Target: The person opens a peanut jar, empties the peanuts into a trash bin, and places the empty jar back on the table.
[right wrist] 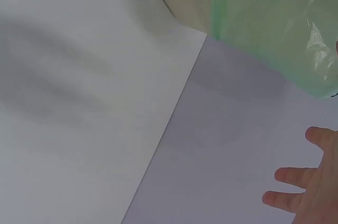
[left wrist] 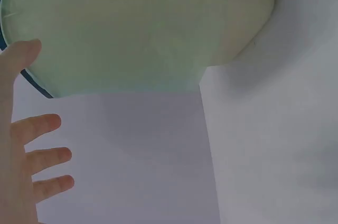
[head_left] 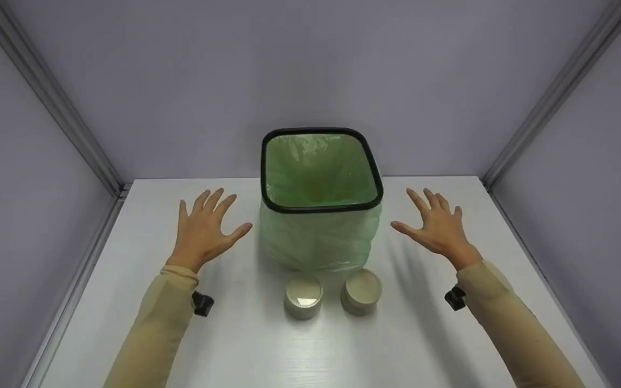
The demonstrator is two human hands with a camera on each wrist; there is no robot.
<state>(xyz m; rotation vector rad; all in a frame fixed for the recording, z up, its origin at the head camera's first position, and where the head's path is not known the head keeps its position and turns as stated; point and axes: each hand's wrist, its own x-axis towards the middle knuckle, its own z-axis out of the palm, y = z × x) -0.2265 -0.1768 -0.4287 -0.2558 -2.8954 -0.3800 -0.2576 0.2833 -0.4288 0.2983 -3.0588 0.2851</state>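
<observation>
A strip of worktop (head_left: 111,302) lies between its left edge and the left hand (head_left: 202,231), which hovers with fingers spread, apart from the bin (head_left: 318,209). Mid-worktop, near the back edge, this stands upright, black-rimmed, its translucent green liner (head_left: 316,237) draped outside. Two short, round beige tubs, left (head_left: 303,296) and right (head_left: 361,292), stand before it, a gap between them. The right hand (head_left: 440,229) hovers, fingers spread, between bin and right edge.
</observation>
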